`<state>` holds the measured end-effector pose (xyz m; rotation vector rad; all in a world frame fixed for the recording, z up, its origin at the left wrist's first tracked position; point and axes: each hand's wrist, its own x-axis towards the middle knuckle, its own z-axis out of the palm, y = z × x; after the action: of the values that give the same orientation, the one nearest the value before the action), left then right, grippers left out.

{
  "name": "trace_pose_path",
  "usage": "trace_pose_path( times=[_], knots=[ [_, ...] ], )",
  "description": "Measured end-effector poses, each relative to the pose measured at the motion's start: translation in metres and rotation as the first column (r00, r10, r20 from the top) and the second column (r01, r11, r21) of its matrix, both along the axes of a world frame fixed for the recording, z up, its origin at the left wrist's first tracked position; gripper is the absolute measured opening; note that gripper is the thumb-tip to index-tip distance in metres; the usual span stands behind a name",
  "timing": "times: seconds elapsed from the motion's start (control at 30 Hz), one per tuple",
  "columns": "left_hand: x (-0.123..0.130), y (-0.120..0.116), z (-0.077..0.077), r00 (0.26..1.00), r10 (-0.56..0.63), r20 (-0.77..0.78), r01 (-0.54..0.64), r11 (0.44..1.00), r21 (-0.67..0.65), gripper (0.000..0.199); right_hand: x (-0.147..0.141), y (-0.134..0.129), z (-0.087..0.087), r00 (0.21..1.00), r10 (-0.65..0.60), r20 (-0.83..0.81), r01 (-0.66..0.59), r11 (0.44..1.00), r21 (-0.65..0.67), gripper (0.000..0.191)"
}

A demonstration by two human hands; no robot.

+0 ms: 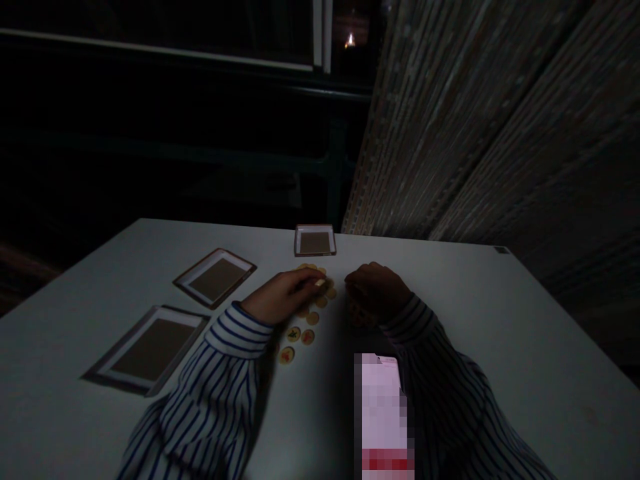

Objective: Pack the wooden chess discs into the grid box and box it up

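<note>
My left hand (286, 292) pinches a small pale Chinese chess piece (319, 283) between thumb and fingertips. Below and around it lie several more round wooden chess pieces (293, 334), some showing red or dark characters. My right hand (376, 288) is curled just to the right, its fingers bent downward and in shadow. Whatever those fingers hold, if anything, is hidden. Under the right palm a dim cluster of round pieces (361, 315) shows partly.
A lit phone (384, 413) lies between my forearms on the white table (500, 347). Two shallow framed trays (215, 279) sit to the left, and a smaller tray (315, 241) is at the far edge. A pleated curtain (450, 120) hangs behind at right. The room is dark.
</note>
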<state>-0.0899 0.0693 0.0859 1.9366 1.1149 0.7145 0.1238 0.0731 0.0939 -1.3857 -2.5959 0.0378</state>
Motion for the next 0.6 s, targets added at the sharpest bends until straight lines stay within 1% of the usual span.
trace_pose_path(
  times=[0.27,0.37,0.6],
  knots=[
    [0.0003,0.0005,0.0010,0.999,-0.003,0.045,0.005,0.999,-0.043,0.033,0.0024,0.0002,0.0052,0.999,-0.007,0.034,0.007,1.000,-0.015,0.021],
    [0.0020,0.0005,0.0018,0.998,-0.018,0.053,0.021,0.998,-0.065,0.032,0.0031,0.0005,0.0061,1.000,0.003,0.025,-0.002,1.000,-0.023,0.021],
    [0.0046,0.0001,0.0050,0.996,-0.010,0.092,0.017,0.997,-0.079,0.031,0.0057,0.0011,0.0065,1.000,-0.006,0.013,0.006,1.000,-0.013,0.021]
  ],
)
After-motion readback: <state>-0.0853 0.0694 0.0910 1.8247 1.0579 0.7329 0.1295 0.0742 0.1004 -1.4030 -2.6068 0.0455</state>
